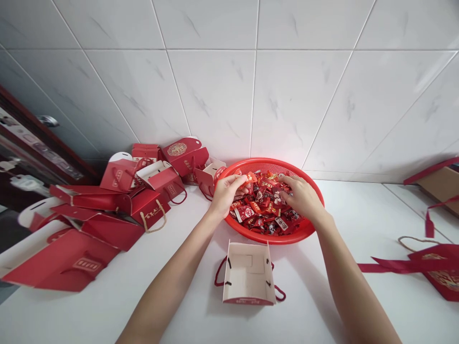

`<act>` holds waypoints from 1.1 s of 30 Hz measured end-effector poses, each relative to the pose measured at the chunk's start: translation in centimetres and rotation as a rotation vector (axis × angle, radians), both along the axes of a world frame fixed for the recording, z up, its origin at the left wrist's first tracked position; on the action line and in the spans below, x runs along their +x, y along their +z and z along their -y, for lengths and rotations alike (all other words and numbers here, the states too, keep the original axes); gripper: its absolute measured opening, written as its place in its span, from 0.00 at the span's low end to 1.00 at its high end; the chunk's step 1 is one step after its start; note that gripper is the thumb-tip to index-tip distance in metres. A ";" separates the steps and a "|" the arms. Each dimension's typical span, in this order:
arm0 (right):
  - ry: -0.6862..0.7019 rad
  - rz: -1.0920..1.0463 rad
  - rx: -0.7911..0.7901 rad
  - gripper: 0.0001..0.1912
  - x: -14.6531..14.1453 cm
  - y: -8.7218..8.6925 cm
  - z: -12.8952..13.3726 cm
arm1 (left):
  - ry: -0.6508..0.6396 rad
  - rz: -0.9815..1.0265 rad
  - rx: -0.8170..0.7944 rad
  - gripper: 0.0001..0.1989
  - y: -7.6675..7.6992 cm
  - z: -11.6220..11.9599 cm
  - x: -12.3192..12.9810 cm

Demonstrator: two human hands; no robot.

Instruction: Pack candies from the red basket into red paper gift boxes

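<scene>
A red plastic basket (272, 239) holds many small wrapped candies (265, 200). Over its left part, my left hand (227, 193) is closed on a red candy packet (251, 178), pinched between thumb and fingers. At the right side of the basket, my right hand (301, 193) reaches down to the candies with its fingers curved and apart; nothing shows between them. Below the basket stands a small open box (247, 282), pale inside, with dark red cord handles. Its inside shows no candies, and neither hand touches it.
Several red gift boxes (143, 186) are piled at the left, reaching to the tiled wall (215, 95). A red bag (439, 272) with ribbons lies at the right, below a brown and red box (439, 184).
</scene>
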State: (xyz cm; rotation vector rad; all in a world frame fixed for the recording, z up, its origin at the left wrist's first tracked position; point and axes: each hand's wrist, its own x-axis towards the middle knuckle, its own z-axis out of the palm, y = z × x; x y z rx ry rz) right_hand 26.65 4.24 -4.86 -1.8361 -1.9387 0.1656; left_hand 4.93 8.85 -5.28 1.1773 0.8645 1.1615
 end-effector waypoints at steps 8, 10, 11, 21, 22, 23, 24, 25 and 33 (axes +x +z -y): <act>0.316 0.091 -0.207 0.26 -2.5 -0.8 0.5 | -0.015 0.011 0.014 0.22 -0.1 -0.1 0.0; 0.327 0.066 -0.207 0.26 -2.6 -1.0 0.4 | -0.031 0.015 -0.006 0.22 -0.1 0.0 0.0; 0.327 0.009 -0.185 0.23 -2.5 -1.0 0.3 | -0.033 0.018 -0.011 0.22 -0.1 0.0 0.0; 0.212 -0.834 0.025 0.11 -0.6 0.9 0.7 | -0.055 -0.006 -0.035 0.23 0.0 0.1 0.0; 0.226 -0.853 0.032 0.13 -0.5 1.0 0.9 | -0.063 -0.010 -0.034 0.23 -0.1 0.1 -0.1; 0.242 -0.868 0.042 0.15 -0.6 1.2 1.0 | -0.071 -0.016 -0.029 0.23 -0.1 0.1 -0.1; 0.257 -0.883 0.048 0.17 -0.7 1.3 1.1 | -0.081 -0.023 -0.019 0.23 -0.2 0.1 -0.1; 0.271 -0.897 0.049 0.19 -0.8 1.3 1.2 | -0.092 -0.032 -0.007 0.22 -0.3 0.1 -0.1; 0.340 -0.880 0.075 0.15 -2.2 0.8 0.7 | -0.223 -0.033 0.051 0.20 -0.4 0.0 -0.1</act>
